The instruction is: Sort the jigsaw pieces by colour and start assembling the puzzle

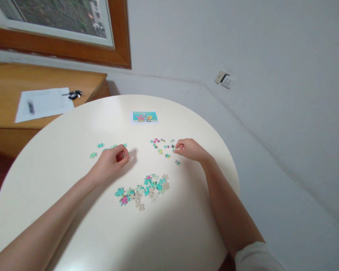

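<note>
Left hand (pixel 111 160) and right hand (pixel 190 148) are curled (whether anything is gripped cannot be told); nearer, on the table (pixel 36 173), the puzzle pile (pixel 147 182) is stretched lengthwise from near left to far right.

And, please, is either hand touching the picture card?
No, the picture card lies on the table, beyond the left hand and the right hand.

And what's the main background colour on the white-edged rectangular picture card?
Turquoise, on the white-edged rectangular picture card; best seen in the head view.
</note>
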Tool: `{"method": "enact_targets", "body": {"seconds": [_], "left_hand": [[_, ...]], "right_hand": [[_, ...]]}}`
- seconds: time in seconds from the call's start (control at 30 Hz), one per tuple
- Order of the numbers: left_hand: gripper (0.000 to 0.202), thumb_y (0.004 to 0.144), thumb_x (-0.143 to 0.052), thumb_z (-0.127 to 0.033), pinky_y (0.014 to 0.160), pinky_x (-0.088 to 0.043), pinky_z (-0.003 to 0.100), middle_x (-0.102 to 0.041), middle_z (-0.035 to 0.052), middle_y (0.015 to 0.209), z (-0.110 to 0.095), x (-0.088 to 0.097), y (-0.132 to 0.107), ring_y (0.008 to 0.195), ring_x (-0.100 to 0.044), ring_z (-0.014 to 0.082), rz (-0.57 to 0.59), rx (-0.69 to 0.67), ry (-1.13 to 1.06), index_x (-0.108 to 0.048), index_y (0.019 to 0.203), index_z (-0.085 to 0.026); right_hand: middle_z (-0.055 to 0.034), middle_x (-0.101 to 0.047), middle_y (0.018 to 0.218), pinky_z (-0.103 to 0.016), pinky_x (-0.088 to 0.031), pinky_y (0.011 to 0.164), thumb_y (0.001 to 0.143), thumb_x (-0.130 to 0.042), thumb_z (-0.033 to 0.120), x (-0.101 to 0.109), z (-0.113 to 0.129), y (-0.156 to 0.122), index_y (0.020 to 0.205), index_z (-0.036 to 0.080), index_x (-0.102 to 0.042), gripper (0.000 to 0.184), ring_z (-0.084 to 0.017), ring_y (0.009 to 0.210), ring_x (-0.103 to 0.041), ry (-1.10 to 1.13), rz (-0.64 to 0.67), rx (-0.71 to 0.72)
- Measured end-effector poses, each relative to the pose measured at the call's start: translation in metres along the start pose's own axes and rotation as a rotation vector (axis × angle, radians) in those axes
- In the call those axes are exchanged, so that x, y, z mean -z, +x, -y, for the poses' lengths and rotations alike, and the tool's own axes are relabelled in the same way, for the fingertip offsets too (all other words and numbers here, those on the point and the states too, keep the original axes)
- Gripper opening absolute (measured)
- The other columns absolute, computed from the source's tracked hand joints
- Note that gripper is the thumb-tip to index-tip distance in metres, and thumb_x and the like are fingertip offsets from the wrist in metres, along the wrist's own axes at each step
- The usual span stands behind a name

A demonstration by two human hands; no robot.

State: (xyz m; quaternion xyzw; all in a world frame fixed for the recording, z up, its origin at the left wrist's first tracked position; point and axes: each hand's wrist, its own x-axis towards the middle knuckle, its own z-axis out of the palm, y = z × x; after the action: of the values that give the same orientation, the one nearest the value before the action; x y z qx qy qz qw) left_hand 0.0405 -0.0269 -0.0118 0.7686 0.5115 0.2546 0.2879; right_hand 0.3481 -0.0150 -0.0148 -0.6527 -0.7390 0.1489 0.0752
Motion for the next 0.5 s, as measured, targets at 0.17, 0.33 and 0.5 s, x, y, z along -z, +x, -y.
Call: {"method": "enact_targets", "body": {"seconds": [0.17, 0.33, 0.5], "left_hand": [[0.020, 0.072, -0.046, -0.039, 0.047, -0.029, 0.023, -0.042, -0.0055, 0.047, 0.000, 0.000, 0.000, 0.046, -0.038, 0.0104, -0.010, -0.009, 0.002, -0.048, 0.065, -0.020], [0.021, 0.072, -0.047, -0.040, 0.047, -0.029, 0.022, -0.042, -0.0057, 0.047, 0.001, -0.002, 0.000, 0.046, -0.038, 0.0103, -0.009, -0.009, 0.002, -0.048, 0.065, -0.020], [0.022, 0.072, -0.046, -0.041, 0.048, -0.030, 0.023, -0.043, -0.0052, 0.048, 0.002, -0.002, 0.000, 0.046, -0.040, 0.0109, -0.005, -0.002, 0.011, -0.049, 0.066, -0.020]], "right_hand": [[-0.0014, -0.067, 0.076, -0.022, -0.039, 0.062, 0.074, -0.067, 0.026, -0.001, 0.001, 0.000, 0.080, 0.018, -0.070, 0.010, -0.013, 0.068, -0.059, 0.034, 0.015, 0.020], [-0.0017, -0.066, 0.073, -0.022, -0.039, 0.062, 0.072, -0.068, 0.027, 0.005, -0.002, -0.003, 0.075, 0.018, -0.069, 0.010, -0.014, 0.068, -0.059, 0.050, 0.031, 0.025], [-0.0010, -0.065, 0.068, -0.021, -0.039, 0.057, 0.070, -0.065, 0.024, 0.012, -0.018, -0.007, 0.075, 0.016, -0.069, 0.010, -0.013, 0.062, -0.057, 0.131, 0.067, -0.030]]}}
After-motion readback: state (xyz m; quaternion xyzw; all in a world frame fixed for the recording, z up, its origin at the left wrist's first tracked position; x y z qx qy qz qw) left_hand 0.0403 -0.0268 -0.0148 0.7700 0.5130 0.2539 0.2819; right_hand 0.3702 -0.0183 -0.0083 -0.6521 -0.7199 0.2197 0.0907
